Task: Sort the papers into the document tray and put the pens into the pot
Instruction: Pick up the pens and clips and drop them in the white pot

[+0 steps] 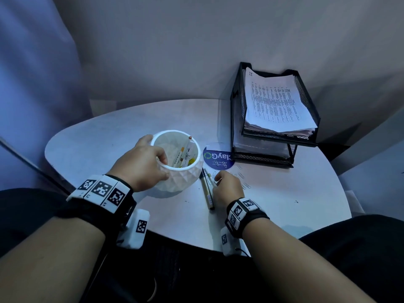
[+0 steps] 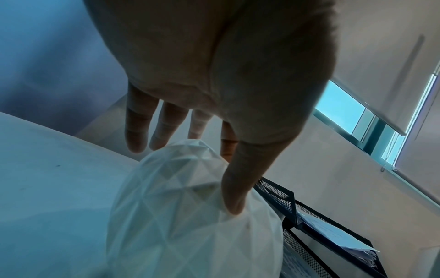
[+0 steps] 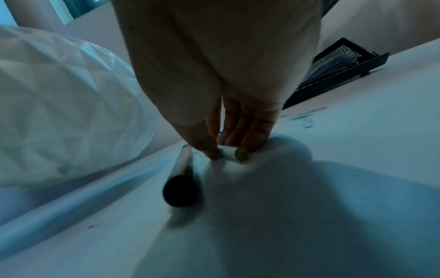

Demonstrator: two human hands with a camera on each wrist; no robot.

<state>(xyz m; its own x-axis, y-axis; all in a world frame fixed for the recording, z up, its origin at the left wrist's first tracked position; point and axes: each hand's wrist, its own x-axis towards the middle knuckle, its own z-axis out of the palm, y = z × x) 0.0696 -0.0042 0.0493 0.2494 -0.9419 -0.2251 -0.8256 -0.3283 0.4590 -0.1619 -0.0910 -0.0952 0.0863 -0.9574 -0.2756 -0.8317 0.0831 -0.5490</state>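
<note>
A white faceted pot (image 1: 182, 180) stands on the round table (image 1: 284, 204) with several pens (image 1: 185, 152) upright in it. My left hand (image 1: 164, 167) grips the pot's near rim, fingers hooked inside and thumb (image 2: 234, 203) on the outer wall (image 2: 181, 216). Just right of the pot, my right hand (image 1: 215, 180) pinches a white pen with a green end (image 3: 240, 154) that lies on the table. Beside it lies a second pen with a dark cap (image 1: 207, 193) (image 3: 182, 180), untouched. The black mesh two-tier document tray (image 1: 310, 92) at the back right holds a stack of printed papers (image 1: 277, 101).
A round blue sticker (image 1: 215, 157) lies between pot and tray. Several paper clips (image 1: 243, 178) are scattered just beyond my right hand. The table ends close in front of my wrists, and walls stand behind the table and the tray.
</note>
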